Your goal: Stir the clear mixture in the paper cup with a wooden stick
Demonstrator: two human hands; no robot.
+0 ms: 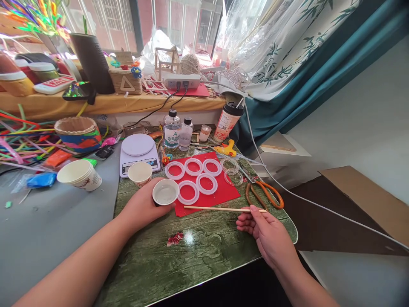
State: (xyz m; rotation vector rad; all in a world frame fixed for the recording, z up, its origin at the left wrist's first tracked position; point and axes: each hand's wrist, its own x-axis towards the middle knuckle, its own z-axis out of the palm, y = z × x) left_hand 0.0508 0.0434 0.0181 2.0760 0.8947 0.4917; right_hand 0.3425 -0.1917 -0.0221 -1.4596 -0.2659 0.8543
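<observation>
My left hand [145,204] is wrapped round a paper cup [165,192] with clear liquid in it. Between the thumb and fingers of my right hand [266,226] is a thin wooden stick [217,208], its free end pointing left, apart from the cup. Several whitish ring-shaped silicone molds [207,183] lie on a red sheet [223,200] just beyond my hands. Two clear rings [233,177] overlap the sheet's right side. Behind the held cup stands another paper cup [139,172].
A kitchen scale [139,150], labelled bottle [172,130], smaller bottle [185,135] and lidded drink cup [227,121] stand at the back. Orange-handled scissors [263,192] and a yellow glue gun [226,148] lie right. Stacked paper cups [79,175] stand left. A white cable [300,196] crosses the right side.
</observation>
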